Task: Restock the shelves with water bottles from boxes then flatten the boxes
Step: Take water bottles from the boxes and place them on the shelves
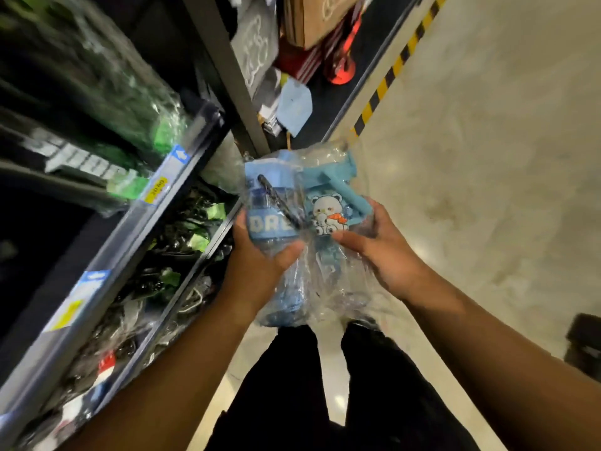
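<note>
I hold two blue water bottles in clear plastic wrap in front of me, above my legs. My left hand [260, 255] grips the left blue bottle [266, 203], which has white letters on a blue band and a dark strap. My right hand [380, 249] grips the right blue bottle [328, 206], which carries a cartoon bear picture and a light blue handle. The loose wrap [325, 288] hangs down between both hands. The bottles touch each other side by side.
Dark metal shelves [136, 229] with price tags run along my left, filled with wrapped green and black goods. A cardboard box [318, 17] and a red item [341, 66] sit on the lower shelf ahead. Yellow-black hazard tape [390, 76] edges the beige floor at right.
</note>
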